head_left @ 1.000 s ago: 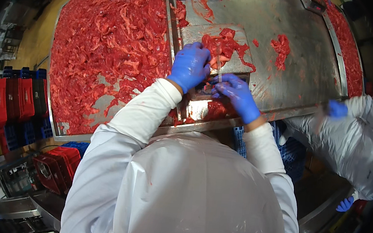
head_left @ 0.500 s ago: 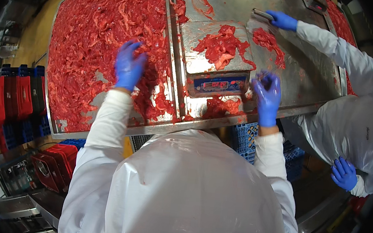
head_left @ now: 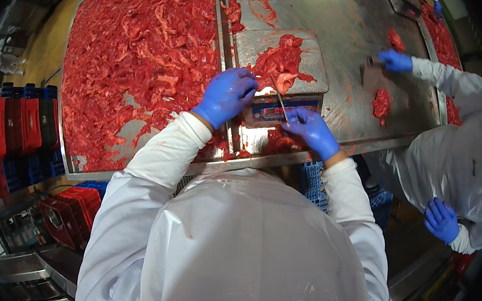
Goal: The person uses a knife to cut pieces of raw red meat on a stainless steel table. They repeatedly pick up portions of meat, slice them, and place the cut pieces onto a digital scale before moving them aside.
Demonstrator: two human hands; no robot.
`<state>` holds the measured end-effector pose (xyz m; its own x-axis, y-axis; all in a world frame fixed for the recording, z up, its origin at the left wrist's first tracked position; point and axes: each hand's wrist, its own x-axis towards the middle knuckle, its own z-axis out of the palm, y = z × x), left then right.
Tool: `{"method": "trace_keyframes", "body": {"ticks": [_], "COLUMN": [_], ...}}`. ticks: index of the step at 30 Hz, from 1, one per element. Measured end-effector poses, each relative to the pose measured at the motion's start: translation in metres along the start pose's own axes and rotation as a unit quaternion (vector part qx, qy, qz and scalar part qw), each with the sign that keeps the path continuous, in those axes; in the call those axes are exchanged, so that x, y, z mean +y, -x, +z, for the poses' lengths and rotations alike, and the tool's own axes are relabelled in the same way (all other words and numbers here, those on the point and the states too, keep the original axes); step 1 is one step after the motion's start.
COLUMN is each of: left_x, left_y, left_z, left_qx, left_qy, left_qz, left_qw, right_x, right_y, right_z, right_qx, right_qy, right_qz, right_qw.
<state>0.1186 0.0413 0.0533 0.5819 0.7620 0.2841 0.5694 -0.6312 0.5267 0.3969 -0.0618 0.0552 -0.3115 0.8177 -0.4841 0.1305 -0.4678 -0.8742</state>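
Blue-gloved right hand (head_left: 311, 131) pinches a thin metal knife (head_left: 279, 99) over the flat steel scale platter (head_left: 251, 44); blue-gloved left hand (head_left: 227, 95), fingers curled loosely, holds nothing visible at the platter's near-left corner, beside stringy red meat (head_left: 280, 61).

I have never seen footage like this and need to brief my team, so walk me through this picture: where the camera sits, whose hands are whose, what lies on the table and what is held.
The camera sits on a person's head and looks down, so the white coat and plastic apron at the bottom belong to the wearer. The fisheye lens bends straight edges. Both forearms rise from the lower edge, in blue gloves. The left hand rests at the edge of a weighing scale that carries a small pile of red meat strips. The right hand pinches a thin knife over the scale's display. To the left, a steel table is heaped with meat strips. At the right a co-worker in white reaches a gloved hand onto the steel surface. Red crates stand at the left.
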Motion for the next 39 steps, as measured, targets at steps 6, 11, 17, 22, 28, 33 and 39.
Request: {"method": "trace_keyframes", "body": {"ticks": [6, 11, 17, 22, 28, 33, 39], "left_x": [0.004, 0.001, -0.009, 0.004, -0.023, -0.036, -0.035], "left_y": [0.000, 0.002, -0.006, 0.004, 0.057, 0.085, 0.088], "left_z": [-0.004, -0.001, -0.007, -0.009, -0.011, -0.019, -0.027], "left_qx": [0.029, -0.013, 0.099, -0.044, 0.061, 0.092, 0.082], "left_qy": [0.012, -0.025, 0.026, 0.021, -0.019, -0.044, -0.005], "left_qz": [-0.037, -0.027, -0.056, -0.042, -0.138, -0.201, -0.227], "left_qw": [0.999, 0.999, 0.993, 0.998, 0.988, 0.974, 0.970], "right_x": [-0.024, -0.025, -0.037, -0.053, -0.086, -0.079, -0.094], "right_y": [0.013, -0.032, -0.028, -0.057, -0.062, -0.091, -0.101], "right_z": [0.010, 0.017, 0.015, 0.026, 0.030, 0.029, 0.039], "right_qx": [-0.057, -0.045, -0.046, 0.009, -0.012, 0.003, 0.039], "right_qy": [-0.132, -0.212, -0.227, -0.211, -0.255, -0.196, -0.231], "right_qz": [0.015, 0.023, 0.065, 0.057, 0.073, 0.063, 0.049], "right_qw": [0.990, 0.976, 0.971, 0.976, 0.964, 0.979, 0.971]}}
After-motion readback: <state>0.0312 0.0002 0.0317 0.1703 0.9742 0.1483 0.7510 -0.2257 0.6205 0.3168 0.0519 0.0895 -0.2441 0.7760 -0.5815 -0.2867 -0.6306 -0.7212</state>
